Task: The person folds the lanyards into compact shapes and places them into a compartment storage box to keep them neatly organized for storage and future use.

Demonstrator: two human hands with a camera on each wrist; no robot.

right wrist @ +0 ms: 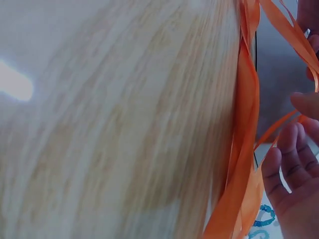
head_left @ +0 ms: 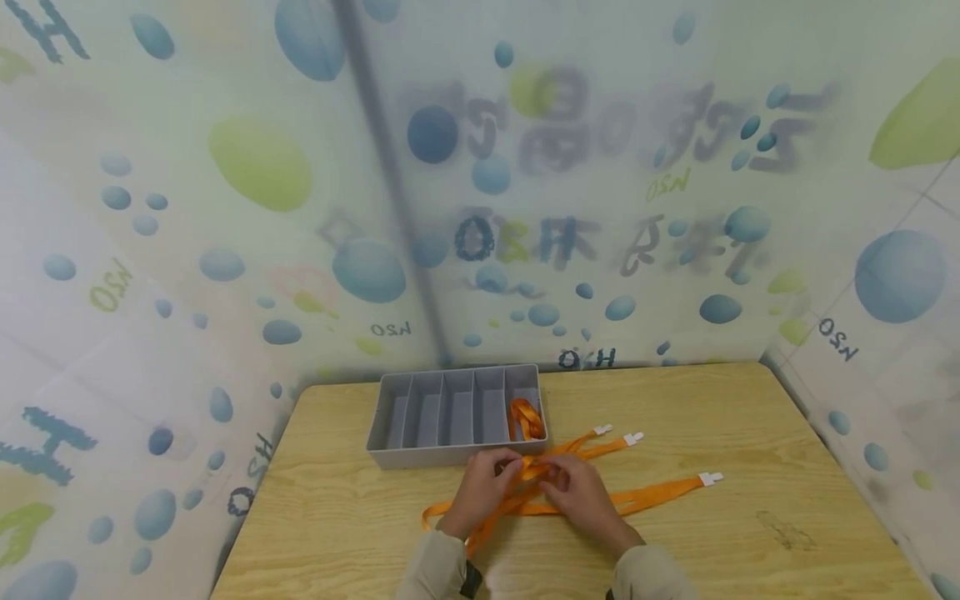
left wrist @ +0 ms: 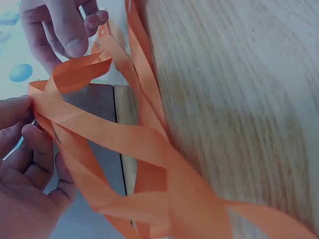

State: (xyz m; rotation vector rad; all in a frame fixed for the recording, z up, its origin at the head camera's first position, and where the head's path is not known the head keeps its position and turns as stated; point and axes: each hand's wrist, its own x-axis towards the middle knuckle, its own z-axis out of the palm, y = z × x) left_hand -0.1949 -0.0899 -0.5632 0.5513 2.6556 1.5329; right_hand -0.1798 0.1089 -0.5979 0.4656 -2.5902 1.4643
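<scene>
Orange lanyards lie across the table, and one lanyard (head_left: 531,472) is raised between both hands just in front of the grey tray. My left hand (head_left: 486,487) pinches a fold of its ribbon between thumb and fingertips; the left wrist view shows the strap (left wrist: 107,132) looping away from those fingers. On the other side, my right hand (head_left: 581,496) pinches the same ribbon with thumb and forefinger, its other fingers loosely bent in the right wrist view. Another lanyard (head_left: 660,495) stretches rightward beneath the right hand and ends in a white clip (head_left: 709,478).
Behind the hands stands the grey tray (head_left: 442,456), split into several compartments. A coiled orange lanyard (head_left: 528,419) sits in its rightmost one. Two more white clips, one a farther clip (head_left: 603,430), lie right of the tray. A patterned curtain (head_left: 495,333) borders the wooden table (head_left: 337,517).
</scene>
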